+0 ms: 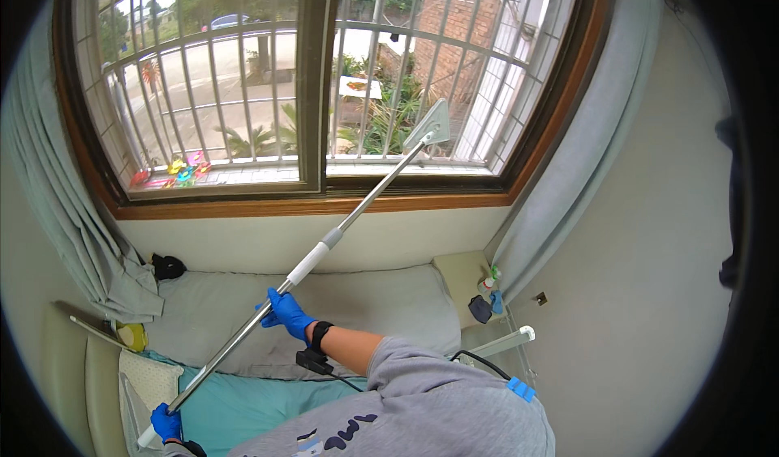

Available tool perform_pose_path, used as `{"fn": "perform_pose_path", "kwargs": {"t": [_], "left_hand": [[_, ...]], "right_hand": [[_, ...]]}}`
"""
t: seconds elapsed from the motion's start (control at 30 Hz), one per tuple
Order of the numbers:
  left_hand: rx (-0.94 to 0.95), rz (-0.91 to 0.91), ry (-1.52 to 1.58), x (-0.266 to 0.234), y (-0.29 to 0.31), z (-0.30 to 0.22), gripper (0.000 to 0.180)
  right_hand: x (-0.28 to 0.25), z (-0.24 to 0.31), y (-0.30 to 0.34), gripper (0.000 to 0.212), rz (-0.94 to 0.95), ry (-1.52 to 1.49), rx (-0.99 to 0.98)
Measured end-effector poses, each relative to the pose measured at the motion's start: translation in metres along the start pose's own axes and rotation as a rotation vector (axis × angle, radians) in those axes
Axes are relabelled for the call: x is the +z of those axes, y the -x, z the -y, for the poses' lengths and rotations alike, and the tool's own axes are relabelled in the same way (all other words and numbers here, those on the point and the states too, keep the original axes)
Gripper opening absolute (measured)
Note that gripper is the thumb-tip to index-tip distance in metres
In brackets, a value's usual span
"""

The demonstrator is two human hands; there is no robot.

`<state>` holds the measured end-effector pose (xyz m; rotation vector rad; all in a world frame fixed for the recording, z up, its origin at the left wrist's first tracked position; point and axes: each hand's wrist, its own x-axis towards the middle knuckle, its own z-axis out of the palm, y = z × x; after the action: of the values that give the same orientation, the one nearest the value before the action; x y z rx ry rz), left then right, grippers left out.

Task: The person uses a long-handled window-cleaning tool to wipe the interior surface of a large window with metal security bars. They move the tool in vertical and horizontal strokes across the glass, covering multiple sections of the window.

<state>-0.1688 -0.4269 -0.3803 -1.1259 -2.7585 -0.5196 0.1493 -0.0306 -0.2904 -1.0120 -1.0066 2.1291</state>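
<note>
Head cam: we're gripping the pole (308,263) w/ L hand (165,424) & R hand (288,312); its pad (435,124) is facing the window's (317,132) R half; can't tell how much is done.

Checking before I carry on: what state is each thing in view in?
Pole, raised, slanting up to the right.
Left hand, closed around the pole's lower end.
Right hand, closed around the pole further up.
Window, open or shut unclear.
Cleaning head, raised before the window's right half; contact unclear.
Curtains, drawn aside.
Grey bedding, spread out.
Bottle, standing.
</note>
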Motion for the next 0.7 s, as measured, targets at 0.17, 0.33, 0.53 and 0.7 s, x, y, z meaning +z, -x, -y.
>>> {"fn": "perform_pose_path", "kwargs": {"t": [0.17,0.33,0.53,0.7], "left_hand": [[-0.033,-0.044,0.003,-0.004,0.034,0.073,0.013],[-0.059,0.233,-0.001,-0.012,0.048,0.106,0.025],[0.020,0.012,0.044,0.032,0.047,0.076,0.015],[0.062,0.083,0.085,0.068,0.032,0.012,0.015]], "right_hand": [[0.063,-0.047,-0.002,0.035,0.045,0.069,0.075],[0.088,-0.075,-0.005,0.042,0.018,0.084,0.100],[0.051,-0.067,-0.010,0.037,-0.061,0.029,0.029],[-0.022,-0.029,-0.007,0.040,-0.161,0.003,-0.040]]}}
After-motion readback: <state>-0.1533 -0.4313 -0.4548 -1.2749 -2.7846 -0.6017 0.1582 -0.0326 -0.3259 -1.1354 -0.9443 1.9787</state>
